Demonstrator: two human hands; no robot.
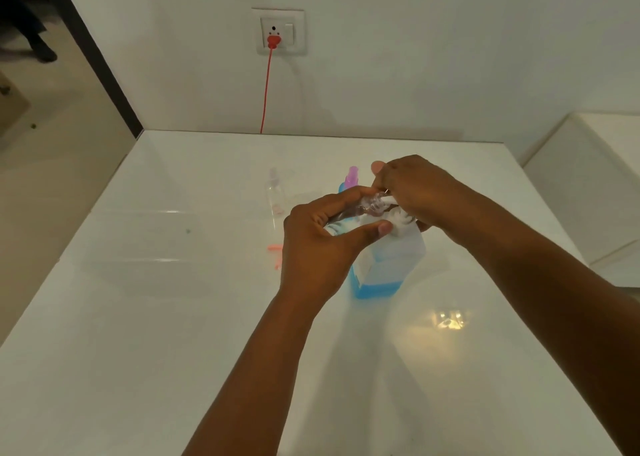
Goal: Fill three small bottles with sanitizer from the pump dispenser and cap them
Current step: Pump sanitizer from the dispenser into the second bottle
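Note:
The pump dispenser (388, 265) stands mid-table, a square clear bottle with a little blue sanitizer at its bottom and a white pump head. My left hand (322, 244) grips a small clear bottle (370, 204) tilted at the pump's nozzle. My right hand (412, 189) lies over the pump head with its fingers curled on it. Behind the hands stands a small bottle with a purple cap (352, 175) beside something blue. Another clear small bottle (275, 192) stands to the left. A pink spray cap (276, 255) lies on the table by my left wrist.
The white glossy table (156, 317) runs back to a wall with a socket (278, 33) and a red cord (266, 88). A white cabinet (588, 185) stands to the right. The table's left edge drops to the floor.

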